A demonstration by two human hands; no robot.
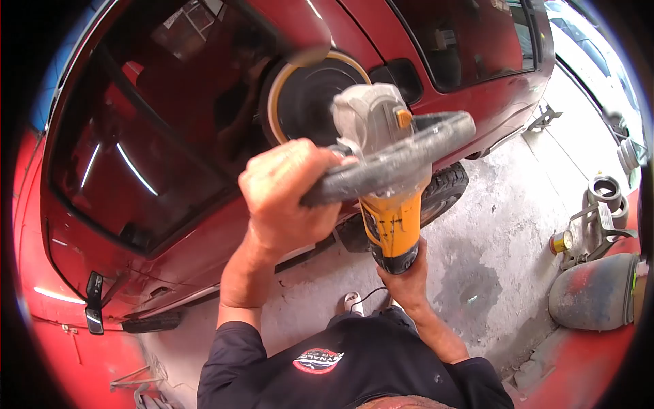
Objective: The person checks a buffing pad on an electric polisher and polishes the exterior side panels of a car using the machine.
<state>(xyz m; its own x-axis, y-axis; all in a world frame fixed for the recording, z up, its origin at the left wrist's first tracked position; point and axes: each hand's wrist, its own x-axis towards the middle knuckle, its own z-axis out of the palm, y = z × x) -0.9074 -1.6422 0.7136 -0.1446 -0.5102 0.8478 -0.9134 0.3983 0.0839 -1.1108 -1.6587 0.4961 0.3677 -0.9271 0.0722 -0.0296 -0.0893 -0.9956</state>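
Note:
A yellow-and-grey car polisher (pixel 394 221) is held across the middle of the view. My left hand (pixel 289 194) is closed round the left end of its black loop handle (pixel 402 160). Lower down, my right hand (pixel 410 276) wraps the black rear end of the body; its fingers are partly hidden behind the tool. The round backing plate and yellow-rimmed pad (pixel 281 92) are at the red car's (pixel 477 116) side, by the dark window (pixel 157 136) and black door handle (pixel 403 80). The plate looks blurred. Whether the pad presses on the paint I cannot tell.
A cord (pixel 373 293) hangs below the polisher near my feet. A car wheel (pixel 446 194) stands behind the tool. On the right are a grey drum (pixel 593 293), a small can (pixel 561 242) and round parts (pixel 605 191). A side mirror (pixel 95 303) juts out at lower left.

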